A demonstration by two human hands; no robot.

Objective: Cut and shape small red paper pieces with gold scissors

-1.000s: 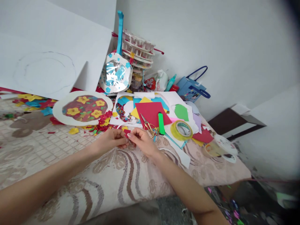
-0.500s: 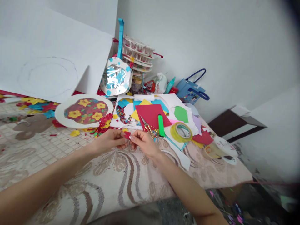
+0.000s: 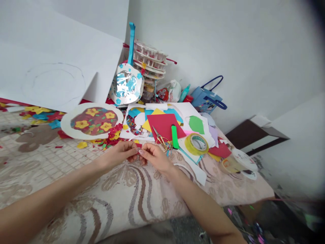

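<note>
A small piece of red paper (image 3: 138, 145) is pinched between my two hands, mostly hidden by the fingers. My left hand (image 3: 126, 150) grips it from the left with thumb and fingers closed. My right hand (image 3: 153, 154) holds it from the right, its thumb touching the left fingers. Gold-handled scissors (image 3: 162, 140) lie just beyond my right hand, partly on a red paper sheet (image 3: 165, 122). Beside them is a green utility knife (image 3: 174, 137). A white oval frame (image 3: 66, 123) with yellow paper flowers on its clear middle lies beyond my left hand.
A roll of yellow tape (image 3: 195, 143) and a lidded plastic tub (image 3: 232, 163) stand to the right. Behind are a blue bag (image 3: 207, 98), a stacked white rack (image 3: 151, 56) and a white board (image 3: 56, 40). Paper scraps (image 3: 42, 113) cover the left back of the patterned cloth (image 3: 119, 200).
My hands have drawn closer together around the red paper, and less of it shows. The view has shifted slightly; the things on the cloth have stayed put.
</note>
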